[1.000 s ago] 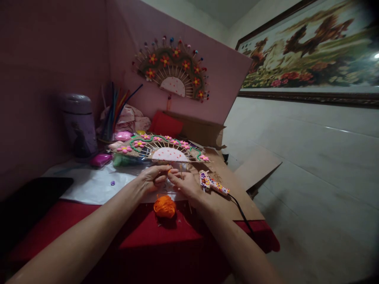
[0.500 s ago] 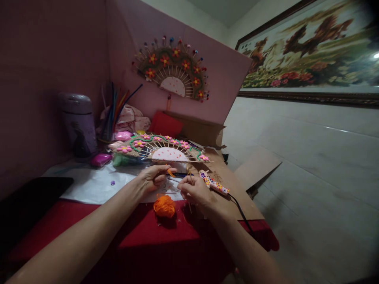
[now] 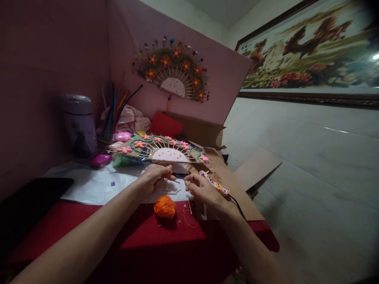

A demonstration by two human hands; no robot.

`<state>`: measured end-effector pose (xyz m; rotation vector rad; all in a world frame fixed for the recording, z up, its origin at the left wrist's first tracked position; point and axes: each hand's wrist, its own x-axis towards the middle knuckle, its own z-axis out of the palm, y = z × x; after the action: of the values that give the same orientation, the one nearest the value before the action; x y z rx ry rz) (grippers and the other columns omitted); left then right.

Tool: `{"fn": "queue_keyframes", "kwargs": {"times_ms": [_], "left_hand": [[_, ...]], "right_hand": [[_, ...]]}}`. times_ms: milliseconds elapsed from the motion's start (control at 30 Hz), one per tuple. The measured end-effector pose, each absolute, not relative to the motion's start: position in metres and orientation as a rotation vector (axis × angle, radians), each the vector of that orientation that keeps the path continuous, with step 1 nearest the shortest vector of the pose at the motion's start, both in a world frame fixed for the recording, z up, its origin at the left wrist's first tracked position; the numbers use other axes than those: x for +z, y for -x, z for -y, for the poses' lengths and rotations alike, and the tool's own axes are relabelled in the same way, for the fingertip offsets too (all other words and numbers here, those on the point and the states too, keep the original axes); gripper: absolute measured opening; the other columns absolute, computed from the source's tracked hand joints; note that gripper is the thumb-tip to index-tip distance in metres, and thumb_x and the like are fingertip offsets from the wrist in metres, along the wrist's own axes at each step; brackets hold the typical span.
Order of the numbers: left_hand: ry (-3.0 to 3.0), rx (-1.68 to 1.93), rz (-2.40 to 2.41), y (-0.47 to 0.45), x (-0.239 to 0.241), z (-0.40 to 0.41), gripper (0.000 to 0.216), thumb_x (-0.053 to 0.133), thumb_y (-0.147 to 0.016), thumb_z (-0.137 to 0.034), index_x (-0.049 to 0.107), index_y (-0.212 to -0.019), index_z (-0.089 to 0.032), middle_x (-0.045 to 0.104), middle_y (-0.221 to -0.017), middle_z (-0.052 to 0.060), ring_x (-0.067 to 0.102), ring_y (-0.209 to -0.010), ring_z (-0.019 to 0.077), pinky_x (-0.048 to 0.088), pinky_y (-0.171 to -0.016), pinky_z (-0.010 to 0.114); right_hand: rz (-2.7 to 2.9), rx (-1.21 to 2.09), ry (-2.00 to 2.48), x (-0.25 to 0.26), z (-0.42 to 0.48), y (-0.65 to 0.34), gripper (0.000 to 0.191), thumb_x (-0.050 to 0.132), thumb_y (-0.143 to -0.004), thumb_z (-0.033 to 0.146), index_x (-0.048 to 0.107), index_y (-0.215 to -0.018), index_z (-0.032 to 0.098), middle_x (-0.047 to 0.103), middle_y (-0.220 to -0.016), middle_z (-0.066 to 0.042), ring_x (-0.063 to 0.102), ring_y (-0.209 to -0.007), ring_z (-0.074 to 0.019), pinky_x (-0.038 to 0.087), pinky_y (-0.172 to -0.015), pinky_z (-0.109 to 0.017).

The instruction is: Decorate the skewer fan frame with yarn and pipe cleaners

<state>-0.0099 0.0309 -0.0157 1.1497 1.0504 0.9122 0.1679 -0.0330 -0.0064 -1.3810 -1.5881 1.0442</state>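
My left hand [image 3: 156, 176] is closed, with a bit of orange yarn [image 3: 168, 174] pinched at its fingertips. Just to the right, my right hand [image 3: 200, 188] has thumb and forefinger pressed together; whatever lies in that pinch is too fine to make out. Below and between both hands sits an orange ball of yarn [image 3: 165, 207] on the red cloth. A thin orange strand [image 3: 190, 225] curls on the cloth under my right hand. Behind the hands leans a fan-shaped craft piece [image 3: 170, 154] with pink flowers and a green wavy cord.
A flower-patterned glue gun [image 3: 217, 184] with a black cord rests on cardboard [image 3: 237, 205] at the right. White paper [image 3: 85, 185] covers the table's left part. Farther back stand a purple container [image 3: 78, 126] and pipe cleaners [image 3: 117, 110]. A finished-looking fan [image 3: 173, 71] hangs on the wall.
My right hand has moved slightly right, away from the left. The orange yarn in my left hand shows less between the fingers. The loose strand on the cloth is now visible.
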Motion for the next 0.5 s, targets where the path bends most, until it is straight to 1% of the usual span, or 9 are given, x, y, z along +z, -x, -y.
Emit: {"fn": "queue_keyframes", "kwargs": {"times_ms": [67,167,233,267,333,367,433,500], "left_hand": [[-1.363,0.895,-1.168,0.012,-0.016,-0.031,0.027,0.063,-0.072,-0.034,0.062,-0.056,-0.012,0.064,-0.052,0.007,0.023,-0.03,0.0031,0.011,-0.035,0.022],[-1.67,0.928,-1.337,0.017,-0.015,-0.029,0.032,0.07,-0.062,-0.029,0.055,-0.037,-0.016,0.049,-0.034,0.002,0.029,-0.033,0.0061,0.012,-0.038,0.023],[-1.766,1.014,-1.367,0.021,-0.013,-0.026,0.031,0.076,-0.053,-0.024,0.052,-0.033,-0.018,0.042,-0.031,-0.001,0.03,-0.036,0.0073,0.01,-0.04,0.023],[-1.78,1.065,-1.341,0.022,-0.012,-0.024,0.029,0.078,-0.049,-0.02,0.053,-0.034,-0.019,0.042,-0.033,-0.002,0.031,-0.037,0.0077,0.01,-0.04,0.022],[-1.775,1.173,-1.217,0.021,-0.009,-0.019,0.022,0.078,-0.044,-0.012,0.058,-0.04,-0.019,0.051,-0.042,-0.002,0.038,-0.043,0.0085,0.015,-0.041,0.02],[-1.758,1.218,-1.143,0.02,-0.008,-0.017,0.019,0.078,-0.045,-0.011,0.061,-0.046,-0.019,0.056,-0.049,-0.001,0.041,-0.046,0.0089,0.019,-0.042,0.019],[-1.706,1.241,-1.031,0.016,-0.004,-0.013,0.017,0.076,-0.051,-0.017,0.067,-0.064,-0.018,0.062,-0.061,0.001,0.046,-0.05,0.0093,0.027,-0.044,0.018],[-1.649,1.184,-0.954,0.011,-0.001,-0.011,0.025,0.072,-0.06,-0.027,0.067,-0.082,-0.017,0.062,-0.063,0.001,0.044,-0.046,0.0084,0.029,-0.043,0.019]], "right_hand": [[1.666,0.903,1.406,-0.014,0.028,-0.168,0.016,0.049,-0.081,0.03,0.057,-0.086,0.017,0.058,-0.073,-0.001,0.049,-0.061,-0.0106,0.035,-0.054,-0.022],[1.774,0.728,1.449,-0.018,0.027,-0.169,0.022,0.042,-0.085,0.027,0.059,-0.076,0.017,0.057,-0.068,-0.001,0.05,-0.061,-0.0121,0.035,-0.055,-0.023],[1.8,0.613,1.467,-0.017,0.028,-0.169,0.024,0.041,-0.084,0.024,0.06,-0.071,0.018,0.056,-0.064,-0.001,0.051,-0.061,-0.013,0.034,-0.056,-0.024],[1.8,0.553,1.474,-0.016,0.029,-0.168,0.023,0.042,-0.084,0.023,0.06,-0.07,0.018,0.057,-0.063,-0.001,0.052,-0.061,-0.0132,0.034,-0.056,-0.024],[1.808,0.452,1.483,-0.013,0.032,-0.167,0.023,0.043,-0.084,0.022,0.061,-0.07,0.019,0.058,-0.064,-0.001,0.052,-0.062,-0.0137,0.033,-0.056,-0.024],[1.819,0.414,1.482,-0.011,0.033,-0.166,0.023,0.043,-0.084,0.021,0.061,-0.069,0.019,0.059,-0.064,-0.001,0.052,-0.062,-0.0138,0.033,-0.057,-0.024],[1.861,0.369,1.473,-0.009,0.034,-0.164,0.023,0.044,-0.084,0.021,0.06,-0.067,0.019,0.061,-0.065,-0.002,0.052,-0.062,-0.0139,0.032,-0.057,-0.025],[1.904,0.333,1.458,-0.008,0.036,-0.161,0.024,0.045,-0.084,0.021,0.061,-0.067,0.019,0.062,-0.066,-0.002,0.052,-0.063,-0.014,0.032,-0.058,-0.025]]}}
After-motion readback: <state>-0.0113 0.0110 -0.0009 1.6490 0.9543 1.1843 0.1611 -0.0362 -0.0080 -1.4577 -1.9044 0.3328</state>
